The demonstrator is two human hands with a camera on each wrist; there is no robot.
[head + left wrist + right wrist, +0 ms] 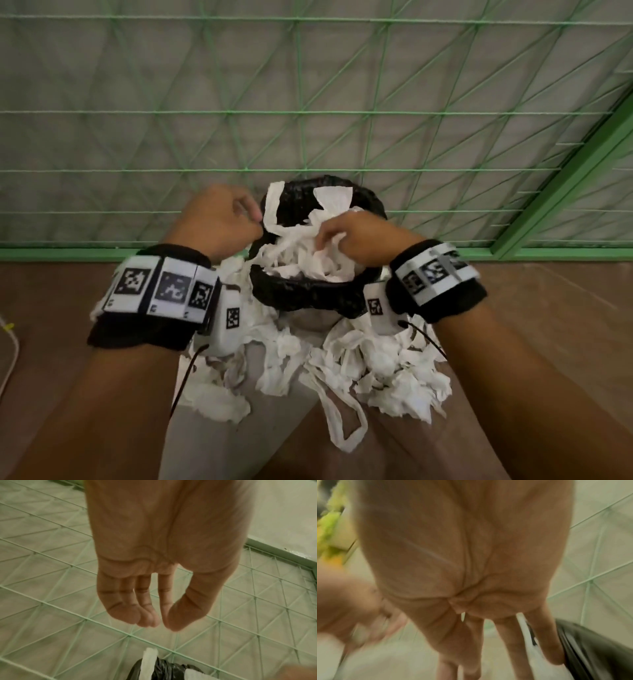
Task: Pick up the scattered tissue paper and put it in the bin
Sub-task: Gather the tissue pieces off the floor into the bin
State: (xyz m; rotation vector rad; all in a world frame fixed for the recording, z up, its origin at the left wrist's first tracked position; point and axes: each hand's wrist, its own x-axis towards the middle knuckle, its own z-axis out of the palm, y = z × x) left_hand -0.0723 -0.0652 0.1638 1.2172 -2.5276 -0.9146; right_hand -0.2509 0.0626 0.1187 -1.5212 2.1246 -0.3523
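A bin with a black liner (308, 296) stands in front of me, heaped with white tissue (298, 255). My right hand (330, 236) is over its mouth, fingers reaching down into the heap; in the right wrist view these fingers (510, 649) are straight, beside white tissue (528, 635) and the liner (590, 649). My left hand (245, 214) hovers at the bin's left rim next to a strip of tissue (274, 205) draped over the edge. In the left wrist view its fingers (137, 614) hang loosely curled and hold nothing. More crumpled tissue (394, 377) lies scattered on the floor below the bin.
A green wire mesh panel (308, 113) with a green frame (565, 178) stands right behind the bin. Brown floor (548, 284) stretches to both sides. A white cable (12, 346) lies at the far left. Thin black cords hang from my wristbands.
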